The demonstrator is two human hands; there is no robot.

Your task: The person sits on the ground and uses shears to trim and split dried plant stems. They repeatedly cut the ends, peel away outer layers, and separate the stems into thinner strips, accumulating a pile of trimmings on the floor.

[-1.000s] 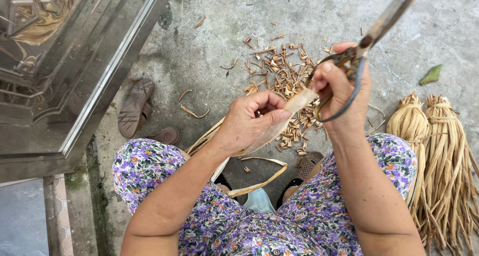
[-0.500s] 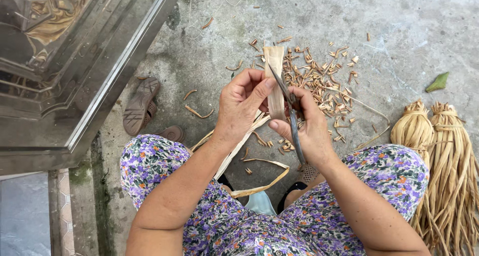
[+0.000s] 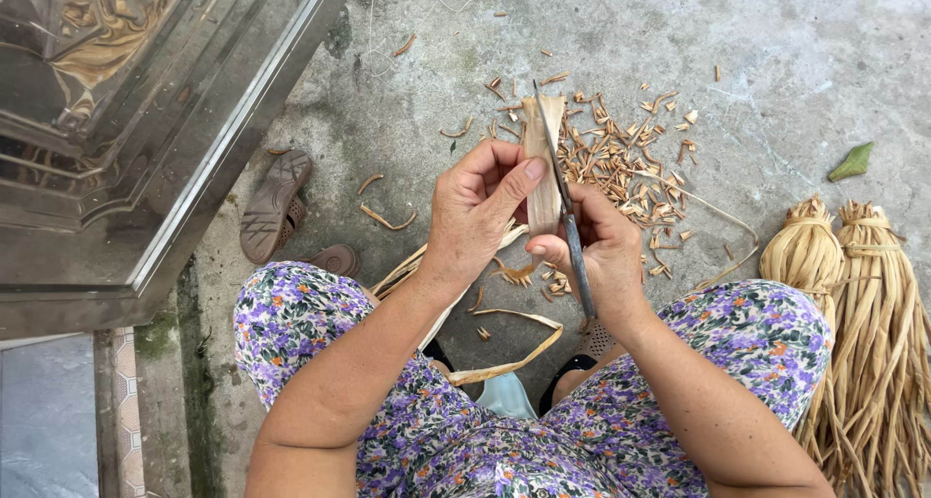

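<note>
Though shadeless, scissors [image 3: 565,202] against leaf strip [image 3: 543,163]

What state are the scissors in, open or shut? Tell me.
Shut, or nearly: the scissors show as one thin line of blade along the dried leaf strip. The right hand hides the handles.

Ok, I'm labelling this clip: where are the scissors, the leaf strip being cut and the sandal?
scissors [image 3: 565,202], head view, on the blade beside the strip.
dried leaf strip [image 3: 543,120], head view, on its upper end above the left thumb.
brown sandal [image 3: 274,205], head view, on its sole.
</note>
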